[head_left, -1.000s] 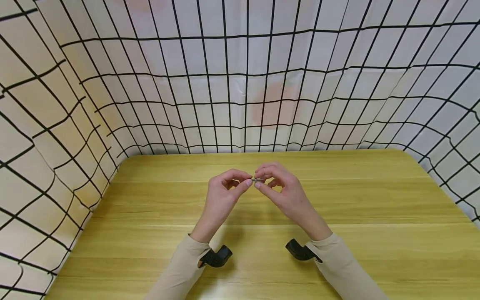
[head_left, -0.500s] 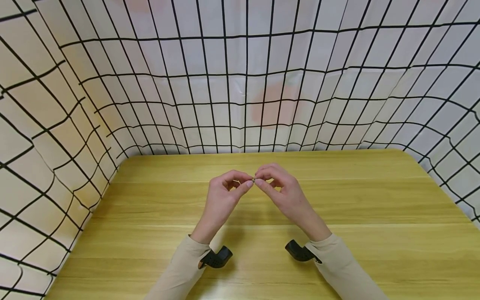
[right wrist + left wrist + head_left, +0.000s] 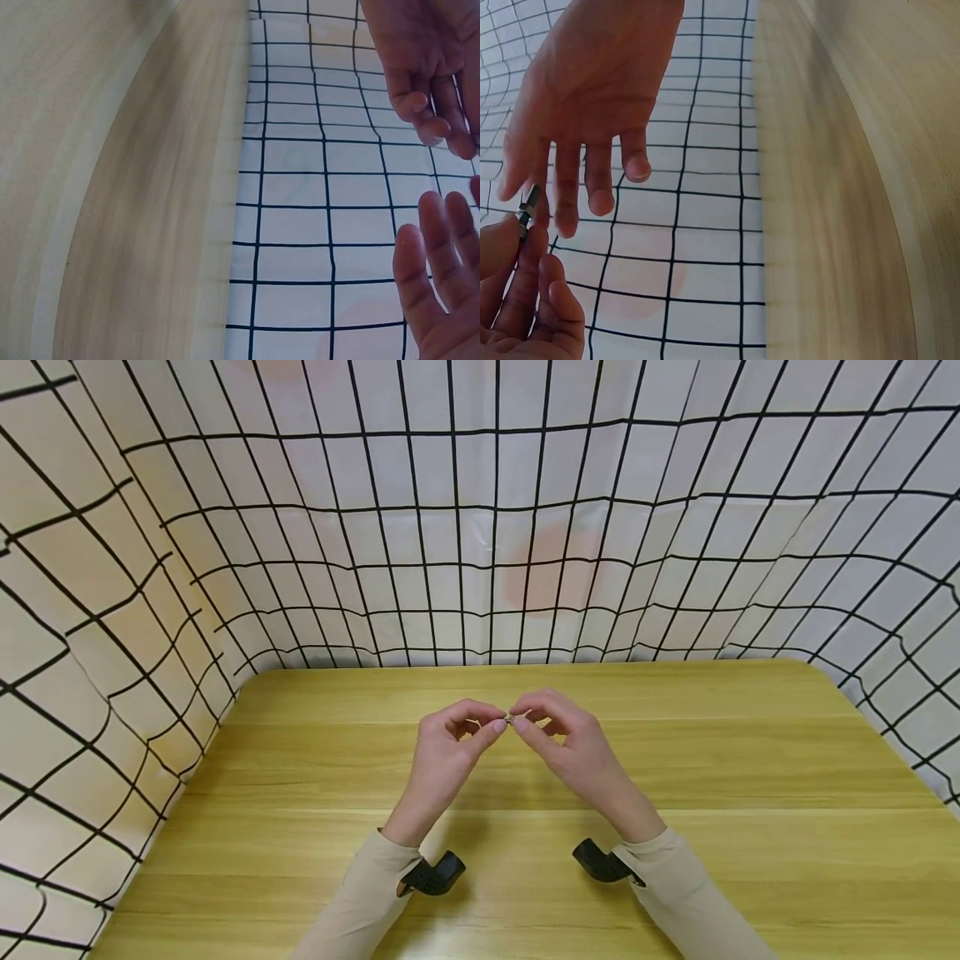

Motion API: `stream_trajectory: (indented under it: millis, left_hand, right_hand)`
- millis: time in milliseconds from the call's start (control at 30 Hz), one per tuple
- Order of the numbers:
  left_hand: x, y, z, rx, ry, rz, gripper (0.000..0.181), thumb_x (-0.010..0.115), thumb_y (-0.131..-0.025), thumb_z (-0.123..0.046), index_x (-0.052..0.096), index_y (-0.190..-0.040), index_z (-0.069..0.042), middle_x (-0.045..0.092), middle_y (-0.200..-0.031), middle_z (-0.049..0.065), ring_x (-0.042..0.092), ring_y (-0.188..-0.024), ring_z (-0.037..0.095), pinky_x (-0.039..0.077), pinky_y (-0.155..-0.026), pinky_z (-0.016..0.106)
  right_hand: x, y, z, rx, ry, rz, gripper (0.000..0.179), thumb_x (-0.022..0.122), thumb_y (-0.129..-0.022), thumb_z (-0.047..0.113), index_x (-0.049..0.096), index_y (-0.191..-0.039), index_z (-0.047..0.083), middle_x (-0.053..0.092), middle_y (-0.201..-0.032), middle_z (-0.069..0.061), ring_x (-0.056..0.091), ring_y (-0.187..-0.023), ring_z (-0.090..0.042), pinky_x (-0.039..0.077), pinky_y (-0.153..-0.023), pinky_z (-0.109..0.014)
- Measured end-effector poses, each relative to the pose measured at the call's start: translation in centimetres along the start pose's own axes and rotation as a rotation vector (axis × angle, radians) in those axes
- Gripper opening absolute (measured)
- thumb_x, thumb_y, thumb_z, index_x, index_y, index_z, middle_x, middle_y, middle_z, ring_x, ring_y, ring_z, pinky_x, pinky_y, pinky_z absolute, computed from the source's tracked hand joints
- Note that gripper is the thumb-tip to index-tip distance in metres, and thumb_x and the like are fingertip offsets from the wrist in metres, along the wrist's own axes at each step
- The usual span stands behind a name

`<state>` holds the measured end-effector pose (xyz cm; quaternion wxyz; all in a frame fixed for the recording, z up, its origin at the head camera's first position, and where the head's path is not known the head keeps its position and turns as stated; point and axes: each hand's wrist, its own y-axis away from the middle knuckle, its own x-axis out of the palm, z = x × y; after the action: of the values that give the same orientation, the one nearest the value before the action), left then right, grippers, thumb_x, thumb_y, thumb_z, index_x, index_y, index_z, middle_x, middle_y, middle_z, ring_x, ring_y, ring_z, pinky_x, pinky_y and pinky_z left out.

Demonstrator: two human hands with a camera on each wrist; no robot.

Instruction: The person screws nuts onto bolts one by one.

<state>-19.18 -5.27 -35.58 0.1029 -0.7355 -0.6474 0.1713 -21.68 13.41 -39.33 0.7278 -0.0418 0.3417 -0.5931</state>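
Note:
A small metal bolt (image 3: pixel 509 719) spans the gap between the fingertips of both hands, above the table's far half. In the left wrist view, a nut-like part shows on the bolt (image 3: pixel 529 202). My left hand (image 3: pixel 444 752) pinches one end between thumb and index finger, its other fingers curled. My right hand (image 3: pixel 573 747) has thumb and index finger at the other end, pinching it; in the left wrist view its remaining fingers (image 3: pixel 598 172) are spread. The right wrist view shows my right hand (image 3: pixel 442 292) below my left hand (image 3: pixel 435 75), with the bolt out of sight.
Under the hands lies a wooden tabletop (image 3: pixel 315 777). A white sheet with a black grid (image 3: pixel 420 543) stands behind it and along both sides. Black wrist mounts (image 3: pixel 435 872) hang inside the beige sleeves (image 3: pixel 363 893).
A second ago more of the bolt showed between the hands. My right thumb and index finger have since shifted over it and moved slightly at its end. The left hand stays almost still.

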Motion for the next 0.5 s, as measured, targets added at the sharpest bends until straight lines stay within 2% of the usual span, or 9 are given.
stream_trajectory:
  millis: [133,300,433,500]
  left_hand:
    - [-0.04,-0.04,0.0,0.004,0.004,-0.002,0.007,0.069,-0.09,0.001,0.072,-0.094,0.006,0.069,-0.089,0.015,0.058,-0.082,0.023,0.046,-0.073,0.037]
    - [-0.02,-0.01,0.0,0.003,0.003,0.0,0.007,0.069,-0.09,0.001,0.072,-0.095,0.006,0.069,-0.09,0.015,0.058,-0.082,0.023,0.046,-0.072,0.034]
    - [0.01,0.01,0.15,-0.004,0.009,0.0,0.007,0.069,-0.09,0.001,0.072,-0.095,0.005,0.069,-0.089,0.014,0.058,-0.082,0.023,0.045,-0.07,0.027]
    - [0.01,-0.01,0.25,-0.004,0.015,0.0,0.007,0.069,-0.09,0.001,0.073,-0.095,0.005,0.069,-0.089,0.014,0.058,-0.082,0.024,0.045,-0.07,0.028]
  right_hand:
    - [-0.09,-0.05,0.12,-0.051,-0.027,0.003,0.028,0.071,-0.089,0.002,0.064,-0.114,0.01,0.061,-0.113,-0.001,0.059,-0.094,-0.018,0.051,-0.073,-0.032]
    - [-0.2,-0.15,0.11,-0.137,-0.051,0.004,0.023,0.071,-0.089,0.002,0.065,-0.108,0.014,0.06,-0.111,0.001,0.06,-0.093,-0.016,0.053,-0.071,-0.031]
    - [-0.21,-0.15,0.09,-0.147,-0.053,0.006,0.019,0.07,-0.091,0.004,0.066,-0.106,0.015,0.061,-0.109,0.003,0.059,-0.092,-0.015,0.053,-0.071,-0.031]
    - [-0.22,-0.12,0.09,-0.136,-0.05,0.007,0.018,0.07,-0.091,0.005,0.066,-0.106,0.015,0.061,-0.108,0.003,0.059,-0.093,-0.015,0.053,-0.072,-0.031]
